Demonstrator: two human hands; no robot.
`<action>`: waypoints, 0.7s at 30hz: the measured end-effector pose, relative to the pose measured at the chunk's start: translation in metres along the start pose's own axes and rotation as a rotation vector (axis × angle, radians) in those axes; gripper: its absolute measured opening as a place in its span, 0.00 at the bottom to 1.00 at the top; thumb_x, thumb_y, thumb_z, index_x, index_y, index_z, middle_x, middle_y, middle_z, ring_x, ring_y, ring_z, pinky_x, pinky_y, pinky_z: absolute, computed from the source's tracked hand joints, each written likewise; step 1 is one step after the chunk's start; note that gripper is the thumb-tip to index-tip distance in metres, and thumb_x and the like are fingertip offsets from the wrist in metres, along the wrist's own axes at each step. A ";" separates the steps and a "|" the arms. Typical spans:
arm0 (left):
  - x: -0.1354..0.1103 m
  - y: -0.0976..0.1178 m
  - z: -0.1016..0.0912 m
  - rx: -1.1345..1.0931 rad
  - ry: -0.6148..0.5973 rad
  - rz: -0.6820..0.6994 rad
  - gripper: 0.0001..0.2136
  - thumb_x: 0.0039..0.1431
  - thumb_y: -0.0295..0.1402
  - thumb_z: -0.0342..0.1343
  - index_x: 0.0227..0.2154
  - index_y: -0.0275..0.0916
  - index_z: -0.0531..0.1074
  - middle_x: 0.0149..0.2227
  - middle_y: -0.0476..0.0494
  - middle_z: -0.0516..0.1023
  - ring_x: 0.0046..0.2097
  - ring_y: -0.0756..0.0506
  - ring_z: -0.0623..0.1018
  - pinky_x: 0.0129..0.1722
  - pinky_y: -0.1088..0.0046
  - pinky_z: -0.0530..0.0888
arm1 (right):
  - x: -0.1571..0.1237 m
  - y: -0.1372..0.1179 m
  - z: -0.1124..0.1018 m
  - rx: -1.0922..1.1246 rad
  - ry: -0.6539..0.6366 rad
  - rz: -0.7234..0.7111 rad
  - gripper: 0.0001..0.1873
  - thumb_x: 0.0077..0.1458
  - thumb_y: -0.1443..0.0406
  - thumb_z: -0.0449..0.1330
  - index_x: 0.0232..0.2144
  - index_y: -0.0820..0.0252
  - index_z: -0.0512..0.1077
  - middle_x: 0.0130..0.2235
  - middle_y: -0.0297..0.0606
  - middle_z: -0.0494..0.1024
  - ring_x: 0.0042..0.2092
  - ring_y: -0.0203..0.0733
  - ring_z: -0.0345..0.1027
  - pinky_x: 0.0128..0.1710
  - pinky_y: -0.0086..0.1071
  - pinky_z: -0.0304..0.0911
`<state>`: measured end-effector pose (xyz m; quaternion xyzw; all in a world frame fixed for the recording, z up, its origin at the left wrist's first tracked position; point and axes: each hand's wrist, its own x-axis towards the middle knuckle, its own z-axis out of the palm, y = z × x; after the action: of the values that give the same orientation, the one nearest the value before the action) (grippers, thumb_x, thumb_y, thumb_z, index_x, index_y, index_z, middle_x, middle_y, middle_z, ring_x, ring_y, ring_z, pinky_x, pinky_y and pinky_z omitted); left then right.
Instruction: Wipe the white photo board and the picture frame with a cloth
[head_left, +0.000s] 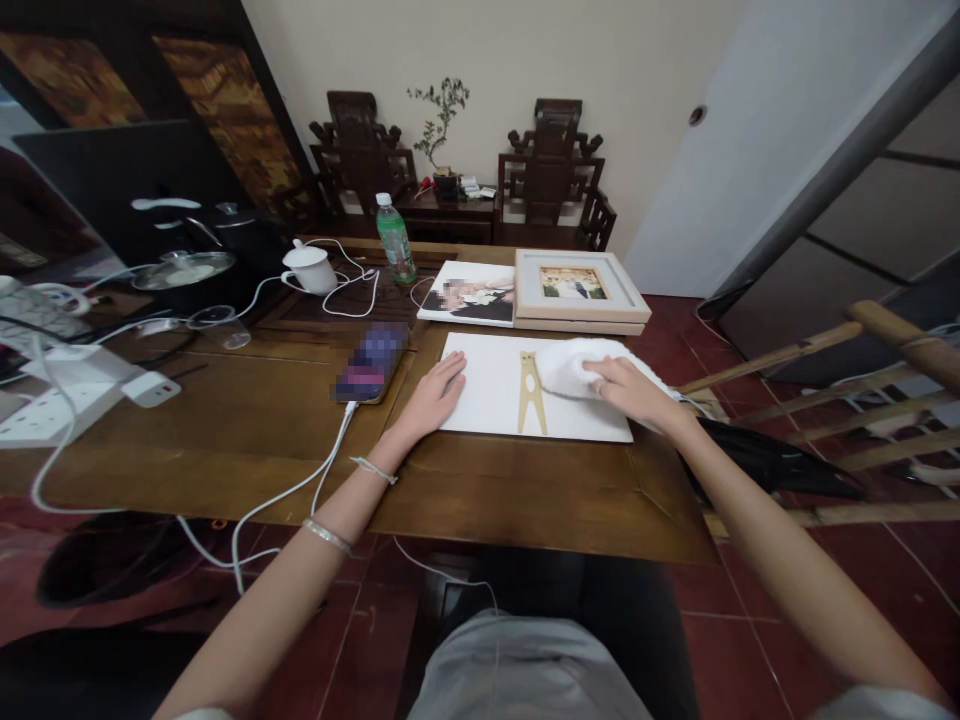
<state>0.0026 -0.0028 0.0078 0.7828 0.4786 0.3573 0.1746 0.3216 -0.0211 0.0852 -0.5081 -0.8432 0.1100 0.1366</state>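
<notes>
A white rectangular board (480, 400) lies flat near the front edge of the wooden table, with a yellowish stand-like strip (530, 390) shaped like an upside-down V on its middle. My left hand (442, 388) rests on the board's left edge, fingers stretched out. On the right part of the board, my right hand (619, 388) grips a fluffy white cloth (562, 368), pressing it down beside the strip. The cloth hides much of the board's right side.
Behind the board lie a photo panel (469, 293) and stacked picture frames (630, 297). A charging phone (371, 365), green-labelled bottle (395, 240), lidded white cup (309, 268) and clear plastic cup (221, 327) stand to the left. A power strip (52, 410) and cables lie farther left.
</notes>
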 end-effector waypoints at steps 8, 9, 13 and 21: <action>0.000 -0.001 -0.001 0.001 -0.005 -0.004 0.22 0.63 0.40 0.44 0.52 0.32 0.69 0.59 0.36 0.67 0.62 0.41 0.64 0.63 0.58 0.58 | 0.053 0.015 0.000 0.064 0.084 0.034 0.12 0.45 0.70 0.46 0.28 0.59 0.69 0.37 0.42 0.76 0.40 0.50 0.64 0.42 0.37 0.57; 0.000 -0.001 -0.001 0.003 -0.006 -0.002 0.22 0.63 0.40 0.44 0.52 0.32 0.69 0.59 0.35 0.67 0.62 0.42 0.64 0.63 0.59 0.58 | 0.051 0.013 0.000 0.063 0.089 0.027 0.11 0.46 0.70 0.46 0.27 0.58 0.68 0.35 0.42 0.76 0.39 0.49 0.64 0.41 0.37 0.56; 0.000 0.000 -0.001 0.007 -0.008 0.000 0.22 0.63 0.40 0.43 0.52 0.32 0.69 0.59 0.35 0.66 0.62 0.42 0.64 0.63 0.59 0.58 | 0.024 -0.005 0.001 0.031 0.077 0.027 0.10 0.47 0.71 0.45 0.25 0.57 0.66 0.30 0.40 0.73 0.35 0.47 0.63 0.37 0.35 0.54; 0.000 0.002 0.000 0.018 -0.006 -0.003 0.22 0.63 0.40 0.43 0.53 0.31 0.69 0.59 0.35 0.66 0.62 0.42 0.63 0.63 0.59 0.58 | -0.073 -0.053 -0.003 -0.005 -0.077 0.034 0.13 0.50 0.70 0.45 0.29 0.56 0.69 0.27 0.37 0.71 0.36 0.48 0.66 0.42 0.38 0.57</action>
<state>0.0038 -0.0038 0.0084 0.7847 0.4826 0.3501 0.1694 0.3111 -0.1098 0.0968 -0.5181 -0.8393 0.1298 0.1012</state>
